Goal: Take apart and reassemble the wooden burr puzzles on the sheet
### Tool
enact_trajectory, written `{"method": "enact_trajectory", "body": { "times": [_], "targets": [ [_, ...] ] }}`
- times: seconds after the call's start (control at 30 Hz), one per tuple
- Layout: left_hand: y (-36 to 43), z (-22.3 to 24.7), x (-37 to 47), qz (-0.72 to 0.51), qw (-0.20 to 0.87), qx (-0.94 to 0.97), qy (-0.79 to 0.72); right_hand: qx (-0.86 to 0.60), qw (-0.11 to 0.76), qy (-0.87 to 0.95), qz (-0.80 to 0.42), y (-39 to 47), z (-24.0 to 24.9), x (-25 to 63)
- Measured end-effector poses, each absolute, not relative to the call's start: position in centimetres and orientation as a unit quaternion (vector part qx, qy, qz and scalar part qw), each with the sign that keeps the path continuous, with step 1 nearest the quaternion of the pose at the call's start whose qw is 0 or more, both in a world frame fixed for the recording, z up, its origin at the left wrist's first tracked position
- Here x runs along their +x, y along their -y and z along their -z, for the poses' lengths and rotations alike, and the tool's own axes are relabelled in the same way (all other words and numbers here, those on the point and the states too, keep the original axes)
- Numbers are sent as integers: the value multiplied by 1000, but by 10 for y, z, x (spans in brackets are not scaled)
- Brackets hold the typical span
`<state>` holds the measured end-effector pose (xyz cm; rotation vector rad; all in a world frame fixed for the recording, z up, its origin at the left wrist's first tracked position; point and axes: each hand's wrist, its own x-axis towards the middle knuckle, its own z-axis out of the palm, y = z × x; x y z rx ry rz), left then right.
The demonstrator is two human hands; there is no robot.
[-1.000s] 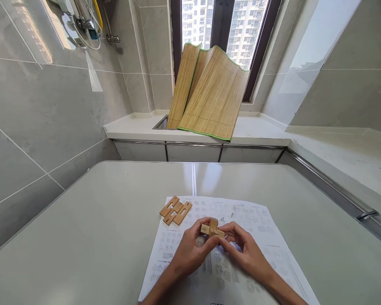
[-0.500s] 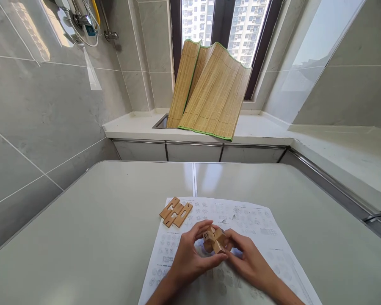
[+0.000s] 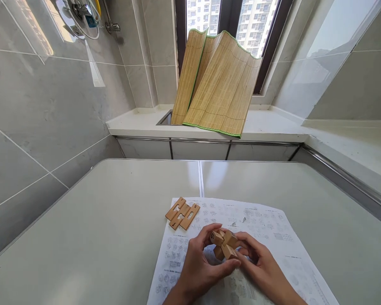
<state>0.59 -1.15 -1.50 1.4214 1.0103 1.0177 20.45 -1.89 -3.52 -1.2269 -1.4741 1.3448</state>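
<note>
One wooden cross, aslant, ends diagonal

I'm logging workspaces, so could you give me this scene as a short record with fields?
Left hand: holding block cluster
Right hand: holding the cluster's other side
Flat pieces: wooden, slotted, at the far left corner of sheet
Sheet: printed, on table
Mat: green-edged, before window

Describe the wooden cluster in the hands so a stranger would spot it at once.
On the pale table lies a printed sheet. Above it, the left hand and right hand hold the cluster. Its chunky blocks jut several ways, unlike the flat, slotted pieces at the sheet's far left corner.
</note>
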Motion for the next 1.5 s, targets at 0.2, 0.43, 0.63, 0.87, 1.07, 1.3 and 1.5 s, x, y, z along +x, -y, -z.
{"method": "enact_trajectory", "body": {
  "times": [0.2,0.43,0.63,0.87,1.07,1.3,1.5],
  "targets": [
    [13,8,10,-428,560,577,-413,-489,419,550,-532,20,35,203],
    [12,5,12,-434,606,507,-434,-508,469,611,-387,29,47,196],
    [16,0,21,-426,653,480,-402,-472,443,715,-265,28,57,198],
    [5,11,11,-452,665,433,-408,-462,429,739,-236,22,48,204],
    [-2,9,0,-490,625,422,-437,-522,351,740,-239,18,47,202],
    [6,5,4,-474,633,482,-378,-546,288,761,-203,19,56,203],
    [8,6,4,-458,599,531,-386,-519,349,737,-258,19,40,205]
  ]
}}
